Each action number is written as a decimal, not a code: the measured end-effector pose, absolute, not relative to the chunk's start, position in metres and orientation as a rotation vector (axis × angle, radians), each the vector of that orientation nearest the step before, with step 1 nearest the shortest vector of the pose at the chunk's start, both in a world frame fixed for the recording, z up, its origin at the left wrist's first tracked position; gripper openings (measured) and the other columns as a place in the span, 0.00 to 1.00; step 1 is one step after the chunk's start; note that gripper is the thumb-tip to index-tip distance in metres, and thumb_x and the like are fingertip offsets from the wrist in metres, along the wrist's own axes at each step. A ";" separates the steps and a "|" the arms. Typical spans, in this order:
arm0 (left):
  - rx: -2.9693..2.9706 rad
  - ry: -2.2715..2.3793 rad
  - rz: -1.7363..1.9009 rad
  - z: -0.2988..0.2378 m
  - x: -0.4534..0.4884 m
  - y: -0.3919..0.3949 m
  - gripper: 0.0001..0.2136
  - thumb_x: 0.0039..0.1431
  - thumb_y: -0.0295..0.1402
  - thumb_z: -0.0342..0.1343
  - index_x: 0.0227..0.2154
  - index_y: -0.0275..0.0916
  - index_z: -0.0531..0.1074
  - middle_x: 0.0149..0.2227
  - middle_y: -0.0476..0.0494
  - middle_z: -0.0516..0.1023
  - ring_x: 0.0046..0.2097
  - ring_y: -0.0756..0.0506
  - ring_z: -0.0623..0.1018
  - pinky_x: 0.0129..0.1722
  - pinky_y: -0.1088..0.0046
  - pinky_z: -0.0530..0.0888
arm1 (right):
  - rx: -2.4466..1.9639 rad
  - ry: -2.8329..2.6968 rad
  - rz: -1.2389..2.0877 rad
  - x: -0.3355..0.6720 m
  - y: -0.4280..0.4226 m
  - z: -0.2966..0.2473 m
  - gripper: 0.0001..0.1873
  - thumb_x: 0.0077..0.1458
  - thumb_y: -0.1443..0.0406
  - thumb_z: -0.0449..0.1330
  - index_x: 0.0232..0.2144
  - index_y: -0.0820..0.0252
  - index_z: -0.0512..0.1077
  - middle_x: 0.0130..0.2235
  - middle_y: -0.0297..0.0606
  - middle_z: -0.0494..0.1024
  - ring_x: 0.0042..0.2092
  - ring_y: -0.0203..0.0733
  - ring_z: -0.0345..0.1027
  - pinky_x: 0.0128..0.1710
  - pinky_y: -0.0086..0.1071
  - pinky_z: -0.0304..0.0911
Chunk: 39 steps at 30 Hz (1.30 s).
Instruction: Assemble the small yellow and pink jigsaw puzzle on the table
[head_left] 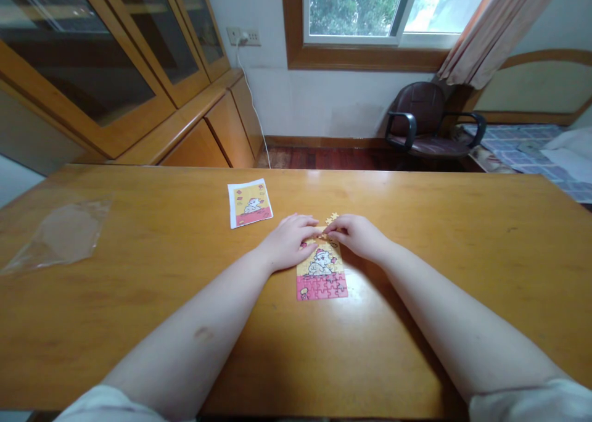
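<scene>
Your two forearms come in from the near edge of the desk (pixel 139 274) and meet over the jigsaw puzzle (pixel 322 274), which lies flat a little beyond the middle of the desk, closer to the far edge than to you. Your left hand (pixel 289 242) rests on the puzzle's upper left part, fingers flat and pressing rather than pinching. Your right hand (pixel 358 234) has its grip narrowed at the puzzle's top edge, the fingertips drawn together as if on a small piece, though I cannot tell whether a piece is really between them.

One loose piece (pixel 332 218) lies just beyond your fingertips. A sideways push from either hand could pull the joined rows apart or buckle them, since nothing holds the puzzle to the smooth wood. A sweep of the right wrist could also knock that loose piece toward the far edge.

Your hands hide the puzzle's top rows, so any gaps there cannot be seen. The reference picture (pixel 250 203) lies toward the far left; a clear plastic bag (pixel 62 232) sits near the left edge.
</scene>
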State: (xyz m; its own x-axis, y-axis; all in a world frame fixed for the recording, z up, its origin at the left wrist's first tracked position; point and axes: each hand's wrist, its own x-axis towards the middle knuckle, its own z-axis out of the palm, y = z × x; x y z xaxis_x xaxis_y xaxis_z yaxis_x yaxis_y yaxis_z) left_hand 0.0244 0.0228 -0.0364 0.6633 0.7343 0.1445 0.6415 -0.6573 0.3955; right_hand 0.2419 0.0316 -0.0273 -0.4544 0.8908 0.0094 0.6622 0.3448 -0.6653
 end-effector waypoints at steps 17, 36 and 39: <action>2.559 1.039 0.435 -0.036 0.027 0.023 0.12 0.58 0.36 0.55 0.45 0.45 0.74 0.52 0.43 0.73 0.55 0.42 0.70 0.59 0.53 0.61 | -1.349 -2.143 1.020 0.245 0.035 -0.045 0.07 0.50 0.65 0.62 0.34 0.57 0.78 0.31 0.33 0.78 0.32 0.36 0.69 0.34 0.29 0.62; 2.592 1.027 0.467 -0.037 0.026 0.023 0.09 0.59 0.35 0.54 0.41 0.45 0.76 0.50 0.44 0.74 0.52 0.42 0.71 0.56 0.57 0.65 | -1.330 -2.169 0.975 0.255 0.042 -0.045 0.08 0.50 0.62 0.62 0.31 0.60 0.76 0.28 0.33 0.74 0.29 0.34 0.65 0.30 0.27 0.58; 2.600 1.021 0.475 -0.038 0.026 0.023 0.09 0.59 0.34 0.54 0.40 0.44 0.77 0.49 0.43 0.74 0.52 0.42 0.71 0.56 0.57 0.65 | -1.332 -2.209 0.985 0.254 0.042 -0.045 0.06 0.49 0.63 0.63 0.30 0.60 0.76 0.26 0.31 0.73 0.28 0.33 0.64 0.29 0.27 0.57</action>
State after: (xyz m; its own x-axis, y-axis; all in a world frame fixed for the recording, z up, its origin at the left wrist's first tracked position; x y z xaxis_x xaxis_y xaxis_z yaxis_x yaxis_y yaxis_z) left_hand 0.0264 0.0232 -0.0377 0.6916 0.6965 0.1914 0.5948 -0.6995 0.3961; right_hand 0.2545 0.0421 -0.0452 -0.4795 0.8769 -0.0351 0.6119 0.3054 -0.7296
